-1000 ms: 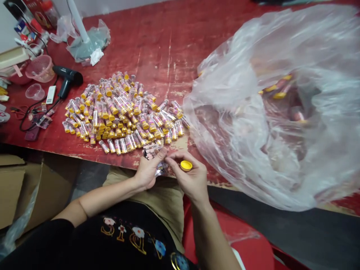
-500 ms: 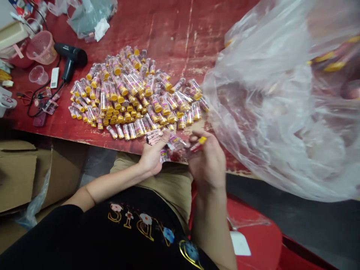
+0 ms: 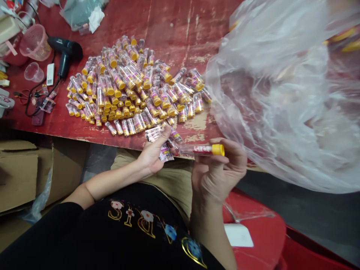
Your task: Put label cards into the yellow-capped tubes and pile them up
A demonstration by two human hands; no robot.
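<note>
The right hand (image 3: 219, 168) is pinching a tube (image 3: 201, 150) by the table's (image 3: 160, 22) near edge — cap (image 3: 218, 150) pointing right, red and white showing inside. The left hand (image 3: 154, 152) is clasping printed wrappers (image 3: 167, 153) — near the tube pile (image 3: 123, 84).

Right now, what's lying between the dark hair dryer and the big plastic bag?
In the head view, a pile of yellow-capped tubes lies on the red table between the hair dryer and the plastic bag.
</note>
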